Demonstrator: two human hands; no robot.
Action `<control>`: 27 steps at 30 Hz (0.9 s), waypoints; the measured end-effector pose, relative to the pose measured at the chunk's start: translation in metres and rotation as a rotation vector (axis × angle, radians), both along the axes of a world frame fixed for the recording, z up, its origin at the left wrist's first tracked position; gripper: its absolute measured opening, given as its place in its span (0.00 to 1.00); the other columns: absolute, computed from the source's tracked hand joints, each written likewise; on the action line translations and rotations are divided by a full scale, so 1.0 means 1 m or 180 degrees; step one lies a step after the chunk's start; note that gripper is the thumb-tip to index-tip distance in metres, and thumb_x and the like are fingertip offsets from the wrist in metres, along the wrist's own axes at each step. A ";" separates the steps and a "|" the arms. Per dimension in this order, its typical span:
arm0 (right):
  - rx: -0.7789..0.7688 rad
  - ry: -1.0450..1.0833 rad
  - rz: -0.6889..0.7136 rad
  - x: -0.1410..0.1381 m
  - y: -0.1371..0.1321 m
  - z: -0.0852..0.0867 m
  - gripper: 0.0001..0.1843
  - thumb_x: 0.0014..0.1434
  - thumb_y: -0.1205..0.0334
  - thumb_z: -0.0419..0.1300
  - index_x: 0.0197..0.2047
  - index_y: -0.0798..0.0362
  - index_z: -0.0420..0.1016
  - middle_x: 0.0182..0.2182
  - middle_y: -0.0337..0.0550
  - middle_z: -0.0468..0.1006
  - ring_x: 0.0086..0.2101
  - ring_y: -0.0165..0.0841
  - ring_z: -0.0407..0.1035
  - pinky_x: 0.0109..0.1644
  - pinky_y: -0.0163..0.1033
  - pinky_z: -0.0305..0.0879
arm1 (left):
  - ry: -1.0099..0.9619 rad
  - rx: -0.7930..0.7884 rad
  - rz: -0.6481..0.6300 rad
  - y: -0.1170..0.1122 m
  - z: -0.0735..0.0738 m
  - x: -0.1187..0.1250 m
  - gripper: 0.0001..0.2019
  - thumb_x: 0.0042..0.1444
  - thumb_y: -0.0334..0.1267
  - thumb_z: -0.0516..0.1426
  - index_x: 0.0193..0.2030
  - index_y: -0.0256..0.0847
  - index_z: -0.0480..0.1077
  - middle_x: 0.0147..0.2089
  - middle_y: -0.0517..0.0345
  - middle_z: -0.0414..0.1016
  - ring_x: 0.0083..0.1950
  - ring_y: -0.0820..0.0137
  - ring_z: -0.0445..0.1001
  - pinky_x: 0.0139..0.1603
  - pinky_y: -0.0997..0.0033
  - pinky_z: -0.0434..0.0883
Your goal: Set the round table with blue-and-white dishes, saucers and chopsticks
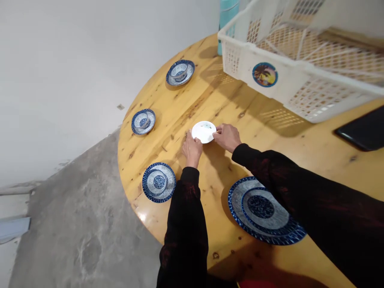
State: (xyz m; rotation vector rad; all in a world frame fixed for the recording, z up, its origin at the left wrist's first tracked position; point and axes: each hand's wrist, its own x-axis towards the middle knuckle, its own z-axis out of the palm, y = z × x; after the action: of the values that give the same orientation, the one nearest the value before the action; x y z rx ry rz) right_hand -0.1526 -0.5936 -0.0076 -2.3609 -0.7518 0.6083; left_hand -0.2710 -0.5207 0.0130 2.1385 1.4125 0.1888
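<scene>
A small white saucer (204, 131) lies near the middle of the round wooden table (216, 100). My left hand (192, 149) grips its near left rim with curled fingers. On the right rim, my right hand (227, 137) pinches the saucer. Both arms wear dark sleeves. A large blue-patterned plate (258, 210) lies under my right forearm, partly hidden by it.
Blue-patterned plates with bowls or cups on them sit along the table's left edge: near (159, 182), middle (143, 121) and far (180, 72). A white plastic crate (297, 64) fills the back right, a teal bottle (227, 16) behind it. A dark flat device (364, 130) lies at right.
</scene>
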 end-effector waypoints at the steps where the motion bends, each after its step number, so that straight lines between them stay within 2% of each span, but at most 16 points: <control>1: 0.0033 0.0046 -0.0031 -0.001 0.000 0.002 0.23 0.56 0.68 0.56 0.54 0.64 0.80 0.42 0.57 0.84 0.48 0.51 0.77 0.54 0.48 0.71 | -0.0006 0.0002 0.0021 0.000 0.001 0.000 0.28 0.62 0.32 0.51 0.69 0.43 0.67 0.56 0.40 0.81 0.57 0.50 0.79 0.58 0.54 0.71; 4: 0.0173 0.0069 -0.0084 -0.006 0.002 0.008 0.27 0.55 0.69 0.56 0.57 0.65 0.77 0.43 0.58 0.84 0.49 0.51 0.76 0.56 0.49 0.69 | -0.0019 0.0026 0.0056 0.000 0.005 0.000 0.27 0.62 0.31 0.52 0.69 0.43 0.68 0.52 0.41 0.83 0.55 0.50 0.80 0.57 0.55 0.71; 6: 0.0259 0.0079 -0.0088 -0.009 0.004 0.014 0.25 0.55 0.69 0.56 0.55 0.64 0.77 0.43 0.58 0.84 0.48 0.50 0.76 0.54 0.48 0.70 | -0.0003 0.0111 0.0050 0.003 0.011 -0.001 0.28 0.61 0.31 0.52 0.69 0.41 0.68 0.53 0.39 0.83 0.56 0.50 0.79 0.57 0.56 0.71; 10: 0.0373 0.0127 -0.0110 -0.009 -0.003 0.030 0.14 0.57 0.67 0.56 0.43 0.56 0.80 0.40 0.53 0.84 0.44 0.47 0.77 0.50 0.46 0.71 | -0.0049 0.0409 -0.0062 0.003 0.029 0.001 0.27 0.63 0.31 0.52 0.69 0.38 0.67 0.53 0.38 0.83 0.57 0.50 0.79 0.57 0.55 0.71; 13: 0.0735 0.0468 -0.0117 0.002 -0.027 0.040 0.09 0.61 0.63 0.55 0.33 0.54 0.76 0.29 0.47 0.79 0.33 0.40 0.76 0.41 0.42 0.72 | -0.0588 0.0365 -0.0387 -0.012 0.038 0.004 0.24 0.66 0.33 0.52 0.67 0.41 0.69 0.47 0.44 0.84 0.49 0.55 0.81 0.53 0.59 0.73; 15: 0.1125 0.0798 -0.0173 0.013 -0.058 0.043 0.09 0.61 0.62 0.55 0.30 0.53 0.73 0.23 0.42 0.74 0.26 0.35 0.71 0.32 0.39 0.70 | -0.1069 -0.0020 -0.0723 -0.032 0.040 0.004 0.24 0.67 0.35 0.51 0.69 0.42 0.66 0.41 0.50 0.84 0.39 0.61 0.81 0.47 0.63 0.75; 17: 0.1329 0.0879 -0.0306 0.024 -0.100 0.044 0.08 0.60 0.63 0.57 0.30 0.53 0.72 0.22 0.39 0.71 0.23 0.31 0.67 0.27 0.36 0.67 | -0.1409 -0.0562 -0.1122 -0.057 0.039 -0.001 0.25 0.68 0.37 0.51 0.71 0.44 0.63 0.35 0.54 0.83 0.31 0.67 0.78 0.40 0.66 0.76; 20: 0.1028 0.0562 -0.0657 0.036 -0.175 0.039 0.05 0.57 0.64 0.61 0.30 0.55 0.74 0.22 0.38 0.70 0.23 0.29 0.67 0.25 0.33 0.62 | -0.1469 -0.1089 -0.1427 -0.094 0.034 -0.017 0.22 0.68 0.38 0.52 0.67 0.44 0.68 0.33 0.57 0.82 0.28 0.70 0.76 0.38 0.69 0.75; 23: 0.0660 0.0869 -0.1405 0.041 -0.241 0.026 0.05 0.58 0.65 0.63 0.31 0.56 0.74 0.20 0.36 0.69 0.22 0.28 0.64 0.25 0.33 0.61 | -0.1350 -0.1238 -0.1173 -0.119 0.026 -0.036 0.18 0.67 0.39 0.52 0.60 0.41 0.73 0.33 0.57 0.82 0.30 0.70 0.78 0.41 0.69 0.76; 27: 0.0413 0.1098 -0.1760 0.033 -0.292 0.007 0.02 0.57 0.69 0.63 0.33 0.58 0.76 0.20 0.37 0.70 0.21 0.28 0.63 0.26 0.35 0.63 | -0.1403 -0.1482 -0.0708 -0.135 0.020 -0.056 0.17 0.67 0.40 0.53 0.57 0.38 0.74 0.34 0.57 0.82 0.31 0.71 0.79 0.41 0.70 0.76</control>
State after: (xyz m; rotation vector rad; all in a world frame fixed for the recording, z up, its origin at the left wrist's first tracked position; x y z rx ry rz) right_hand -0.1198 -0.8856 -0.0007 -2.1257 0.0209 0.6671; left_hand -0.3267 -0.6561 0.0325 1.7152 0.8575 0.2063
